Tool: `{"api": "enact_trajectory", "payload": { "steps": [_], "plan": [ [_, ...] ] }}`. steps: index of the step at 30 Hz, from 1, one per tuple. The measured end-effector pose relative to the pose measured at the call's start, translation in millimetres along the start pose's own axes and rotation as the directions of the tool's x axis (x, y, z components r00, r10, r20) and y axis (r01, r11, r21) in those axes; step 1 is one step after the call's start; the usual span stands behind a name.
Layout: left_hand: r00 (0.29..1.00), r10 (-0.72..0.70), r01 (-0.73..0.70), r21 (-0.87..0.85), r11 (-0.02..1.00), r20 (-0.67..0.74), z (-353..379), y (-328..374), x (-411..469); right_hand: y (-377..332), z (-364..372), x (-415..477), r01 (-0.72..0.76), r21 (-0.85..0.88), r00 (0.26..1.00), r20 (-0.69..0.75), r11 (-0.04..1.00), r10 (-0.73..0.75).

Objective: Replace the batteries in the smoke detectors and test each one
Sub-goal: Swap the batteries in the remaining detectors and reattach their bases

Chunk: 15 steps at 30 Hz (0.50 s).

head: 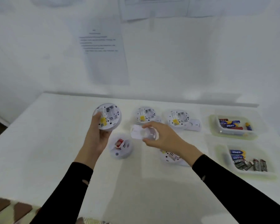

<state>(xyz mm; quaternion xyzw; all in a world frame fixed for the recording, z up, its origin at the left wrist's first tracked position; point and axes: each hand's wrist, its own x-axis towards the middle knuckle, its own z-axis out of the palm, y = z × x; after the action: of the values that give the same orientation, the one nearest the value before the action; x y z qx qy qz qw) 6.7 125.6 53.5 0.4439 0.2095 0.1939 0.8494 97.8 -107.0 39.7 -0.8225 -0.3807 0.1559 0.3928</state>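
My left hand [97,135] grips a white round smoke detector [109,116] above the table, its back facing me with an empty battery bay and a yellow label. My right hand [162,137] pinches a white mounting plate [142,132] between thumb and fingers, just right of that detector. Two more opened detectors [145,114] [178,118] lie at the back. Another detector [120,147] lies under my left hand with a red battery in it. Under my right forearm, a further detector [170,156] is partly hidden.
The white table [47,143] stands against a white wall with a printed sheet [103,50]. At the right, one clear tray [233,126] holds mixed batteries and a nearer tray [247,160] holds blue and dark ones. A loose white cover [193,125] lies by the back-right detector.
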Motion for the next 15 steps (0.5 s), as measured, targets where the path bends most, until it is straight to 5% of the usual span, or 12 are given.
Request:
{"api": "enact_trajectory", "payload": {
  "steps": [9,15],
  "plan": [
    [0.945,-0.169,0.246,0.267,0.932,-0.281,-62,41,88,-24,63,143,-0.089,-0.276,0.994,0.034,0.957,0.102],
    [0.943,-0.245,0.309,0.319,0.896,-0.224,-90,39,124,-21,73,184,-0.177,-0.492,0.974,0.038,0.853,0.224]
  ]
}}
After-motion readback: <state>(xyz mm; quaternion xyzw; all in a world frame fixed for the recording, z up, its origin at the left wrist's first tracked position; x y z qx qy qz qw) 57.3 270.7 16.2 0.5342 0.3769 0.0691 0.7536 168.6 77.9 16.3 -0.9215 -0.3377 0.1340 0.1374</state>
